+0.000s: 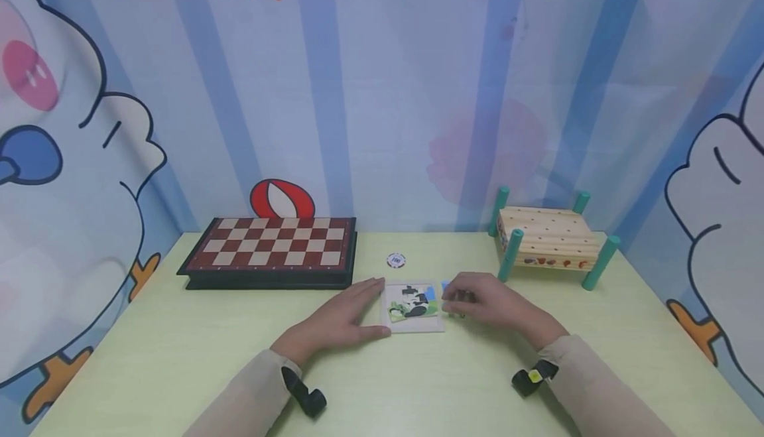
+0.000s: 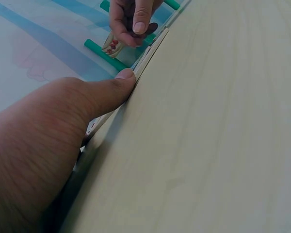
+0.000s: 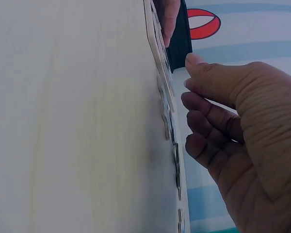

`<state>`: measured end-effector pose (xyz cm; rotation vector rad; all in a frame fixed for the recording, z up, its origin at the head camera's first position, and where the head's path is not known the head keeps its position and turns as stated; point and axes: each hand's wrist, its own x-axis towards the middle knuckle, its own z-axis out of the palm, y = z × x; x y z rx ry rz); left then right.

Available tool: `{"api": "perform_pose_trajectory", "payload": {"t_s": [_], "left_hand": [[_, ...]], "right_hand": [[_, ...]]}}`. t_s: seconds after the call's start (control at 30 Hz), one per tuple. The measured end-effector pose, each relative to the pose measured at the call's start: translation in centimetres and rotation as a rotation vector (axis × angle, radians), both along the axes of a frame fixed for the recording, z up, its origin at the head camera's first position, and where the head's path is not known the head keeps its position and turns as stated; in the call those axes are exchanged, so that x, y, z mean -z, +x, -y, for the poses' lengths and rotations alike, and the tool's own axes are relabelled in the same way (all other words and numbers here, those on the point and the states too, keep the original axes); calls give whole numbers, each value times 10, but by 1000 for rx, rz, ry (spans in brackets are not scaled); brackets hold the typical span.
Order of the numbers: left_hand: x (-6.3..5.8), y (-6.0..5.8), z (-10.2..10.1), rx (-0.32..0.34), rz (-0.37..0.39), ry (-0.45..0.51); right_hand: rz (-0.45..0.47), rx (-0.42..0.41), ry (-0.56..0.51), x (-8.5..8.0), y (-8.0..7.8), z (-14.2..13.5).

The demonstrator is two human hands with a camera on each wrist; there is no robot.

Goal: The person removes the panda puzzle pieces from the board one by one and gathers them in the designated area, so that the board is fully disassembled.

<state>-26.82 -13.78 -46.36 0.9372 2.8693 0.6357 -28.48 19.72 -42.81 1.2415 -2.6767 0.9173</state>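
A jigsaw puzzle (image 1: 413, 301) with a black-and-white animal picture lies partly assembled in a pale square tray (image 1: 418, 327). My left hand (image 1: 340, 317) reaches along the tray's left side with fingers extended, its thumb at the near left corner. In the left wrist view that thumb (image 2: 109, 94) presses the tray's edge. My right hand (image 1: 486, 301) hovers just right of the tray, fingers loosely bent and thumb near the index finger. Nothing shows between these fingertips in the right wrist view. Several loose puzzle pieces (image 3: 177, 167) lie beneath it, partly hidden by the hand in the head view.
A folding chessboard box (image 1: 268, 251) stands at the back left. Behind the tray lies a round chip (image 1: 396, 260) marked 100. A small wooden toy bed (image 1: 549, 238) with green posts occupies the back right of the table (image 1: 382, 384). A printed curtain (image 1: 406, 92) hangs behind.
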Motion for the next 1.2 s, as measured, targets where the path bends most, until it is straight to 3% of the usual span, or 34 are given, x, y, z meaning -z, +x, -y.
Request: {"api": "perform_pose_trajectory", "payload": {"t_s": [0.23,0.57,0.8,1.2], "left_hand": [[0,0,1,8,-5,22],[0,2,0,14,3,22],[1,0,-1,3,-7,5],[-2,1,0,3,3,10]], "right_hand": [[33,-28,-1,-4,-5,20],[50,50,134,-2,-29,58],[36,84,181,7,-36,63],[21,78,189,10,-34,66]]}}
